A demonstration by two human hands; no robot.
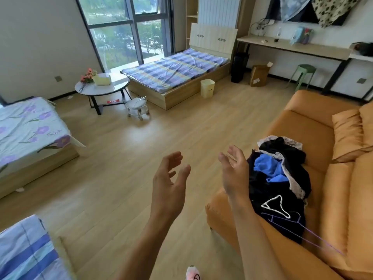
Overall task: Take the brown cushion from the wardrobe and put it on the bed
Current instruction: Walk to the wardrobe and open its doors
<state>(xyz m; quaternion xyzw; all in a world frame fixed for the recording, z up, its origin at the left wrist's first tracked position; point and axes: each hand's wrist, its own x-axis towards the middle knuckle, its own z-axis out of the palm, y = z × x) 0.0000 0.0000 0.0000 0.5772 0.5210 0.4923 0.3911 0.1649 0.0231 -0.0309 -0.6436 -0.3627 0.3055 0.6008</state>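
Observation:
My left hand [170,182] and my right hand [234,170] are raised in front of me over the wooden floor, palms facing each other, fingers apart, both holding nothing. A bed with a checked purple and yellow sheet [173,69] stands by the window at the far side. A second bed with a flowered sheet [28,128] is at the left. A third striped bed corner [26,251] shows at the bottom left. No brown cushion and no wardrobe interior are visible; a tall light cabinet [214,15] stands behind the far bed's headboard.
An orange sofa [314,126] at my right carries a pile of dark and blue clothes [276,178] with hangers and an orange cushion [349,132]. A round table [101,87], a small rolling stool [138,107], a yellow bin [207,88], a green stool [304,73] and a wall desk [292,46] stand around the floor.

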